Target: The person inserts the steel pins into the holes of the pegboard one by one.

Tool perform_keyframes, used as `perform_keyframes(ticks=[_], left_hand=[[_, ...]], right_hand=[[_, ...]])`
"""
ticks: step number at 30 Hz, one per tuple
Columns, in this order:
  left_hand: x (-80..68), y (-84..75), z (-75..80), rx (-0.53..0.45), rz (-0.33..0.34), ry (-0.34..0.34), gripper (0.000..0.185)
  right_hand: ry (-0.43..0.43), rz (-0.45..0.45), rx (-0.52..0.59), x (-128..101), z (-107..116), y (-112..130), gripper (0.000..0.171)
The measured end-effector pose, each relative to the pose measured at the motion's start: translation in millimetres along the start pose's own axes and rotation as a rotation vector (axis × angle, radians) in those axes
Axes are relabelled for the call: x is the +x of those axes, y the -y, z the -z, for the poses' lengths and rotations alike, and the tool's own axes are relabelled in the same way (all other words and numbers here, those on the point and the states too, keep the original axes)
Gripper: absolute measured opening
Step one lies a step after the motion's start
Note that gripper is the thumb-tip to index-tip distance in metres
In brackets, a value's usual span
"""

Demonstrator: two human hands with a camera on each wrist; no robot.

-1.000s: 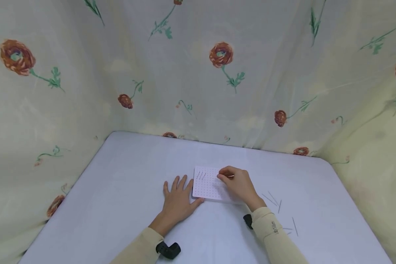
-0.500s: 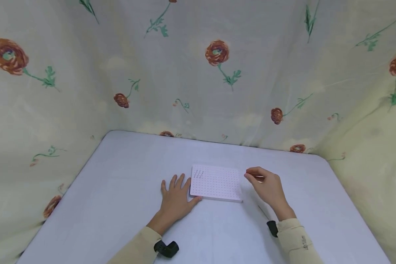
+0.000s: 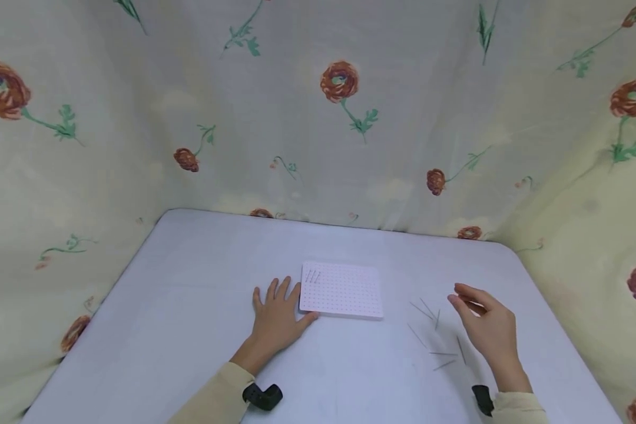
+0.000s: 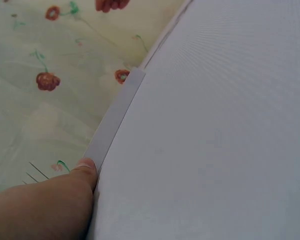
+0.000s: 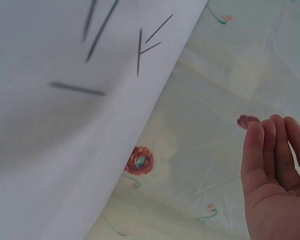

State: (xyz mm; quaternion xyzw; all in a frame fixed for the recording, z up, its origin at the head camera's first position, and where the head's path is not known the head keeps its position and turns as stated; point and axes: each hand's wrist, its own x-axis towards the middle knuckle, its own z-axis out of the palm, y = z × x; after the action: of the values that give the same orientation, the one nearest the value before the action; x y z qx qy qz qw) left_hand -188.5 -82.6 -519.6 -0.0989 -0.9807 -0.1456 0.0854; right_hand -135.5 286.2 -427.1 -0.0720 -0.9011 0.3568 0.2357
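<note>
A white perforated board [image 3: 342, 290] lies flat on the pale table [image 3: 191, 306], with three thin pins [image 3: 312, 276] standing in its far-left corner. My left hand [image 3: 277, 315] lies flat on the table, its thumb against the board's left edge [image 4: 112, 120]. My right hand [image 3: 486, 327] hovers right of the board, fingers loosely extended and holding nothing, just right of several loose thin pins [image 3: 433, 333] scattered on the table. The right wrist view shows those pins [image 5: 115, 35] and my relaxed fingers [image 5: 270, 150].
Flowered cream cloth [image 3: 318, 118] hangs round the table's back and sides. Black wrist-camera mounts [image 3: 262, 396] sit on both sleeves.
My right hand has left the board and swung right and toward me, ending beside the loose pins. The left hand has stayed put against the board.
</note>
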Motion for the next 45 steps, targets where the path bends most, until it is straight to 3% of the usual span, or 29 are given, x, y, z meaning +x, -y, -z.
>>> perform_keyframes(ticks=[4,11,17,24,28,37,45], left_hand=[[0.4,1.8,-1.7,-0.003,0.000,0.000,0.084],[0.6,1.7,0.4,-0.007,-0.002,0.005,0.083],[1.7,0.6,2.5,-0.013,-0.001,0.007,0.083],[-1.0,0.4,-0.4,-0.031,-0.001,0.001,0.082],[0.0,0.3,-1.0,-0.025,0.006,0.005,0.082],[1.7,-2.0,0.1,-0.011,0.005,0.011,0.083],[-1.0,-2.1,-0.5,-0.026,0.003,-0.002,0.082]], right_hand=[[-0.038,-0.064,-0.011,-10,11,-4,0.035],[-0.012,-0.120,-0.044,-30,25,-18,0.054],[-0.026,-0.154,-0.067,-45,31,-27,0.057],[0.071,-0.149,-0.209,-58,38,-35,0.061],[0.138,-0.125,-0.237,-61,39,-38,0.061],[0.336,-0.196,-0.283,-67,36,-49,0.071],[0.352,-0.152,-0.338,-68,35,-55,0.067]])
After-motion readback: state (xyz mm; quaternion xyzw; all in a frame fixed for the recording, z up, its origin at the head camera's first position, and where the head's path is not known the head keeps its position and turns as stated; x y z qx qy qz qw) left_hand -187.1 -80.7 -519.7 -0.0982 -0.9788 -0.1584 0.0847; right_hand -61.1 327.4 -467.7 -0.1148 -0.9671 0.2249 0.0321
